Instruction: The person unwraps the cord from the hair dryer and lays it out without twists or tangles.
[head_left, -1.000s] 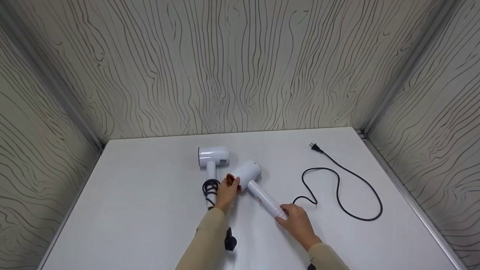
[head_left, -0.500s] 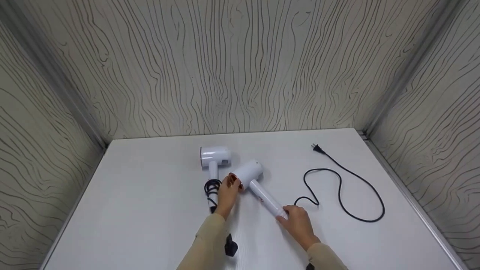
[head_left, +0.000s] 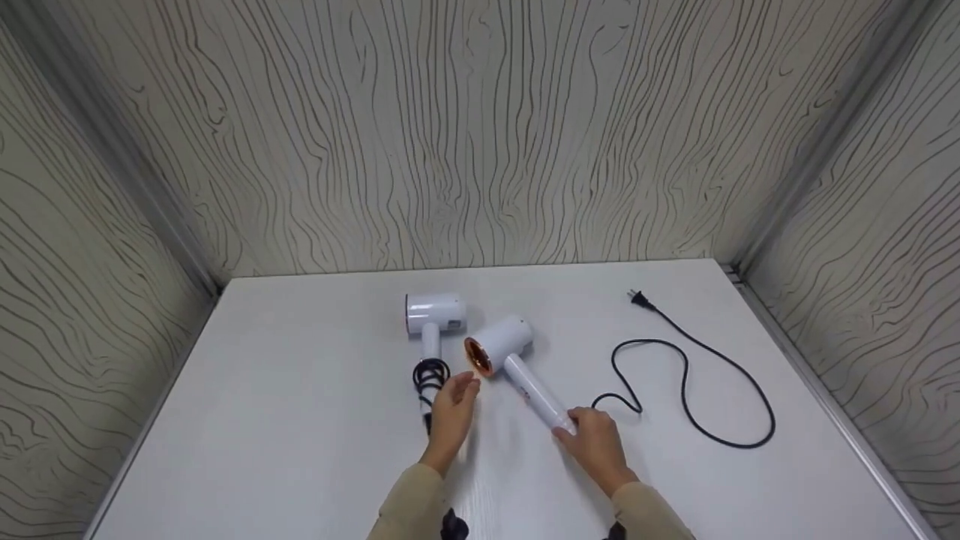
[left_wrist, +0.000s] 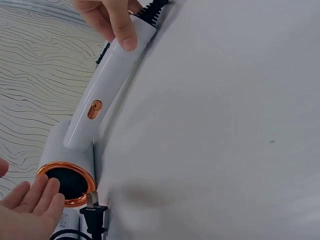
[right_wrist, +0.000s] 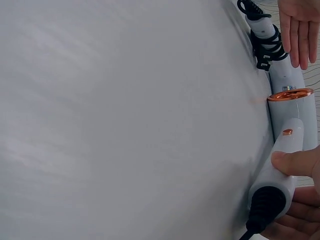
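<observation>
My right hand (head_left: 598,446) grips the handle end of a white hair dryer (head_left: 507,343), thumb on one side and fingers on the other in the right wrist view. This dryer lies on its side, its copper-rimmed mouth (head_left: 478,357) facing left. My left hand (head_left: 453,416) is just below that mouth, fingers extended and holding nothing. In the left wrist view, a small copper switch (left_wrist: 94,109) shows on the handle. Left of it lies a second white hair dryer (head_left: 439,313), with its black cord (head_left: 430,373) wound round the handle.
The first dryer's black cord (head_left: 685,375) runs loosely across the right of the white table (head_left: 285,420), ending in a two-pin plug (head_left: 640,299). Wood-grain panels (head_left: 465,135) stand behind the table and on both sides.
My left hand has let go of the copper-rimmed mouth and drawn back toward me. The right hand keeps its grip on the handle. The view has shifted slightly.
</observation>
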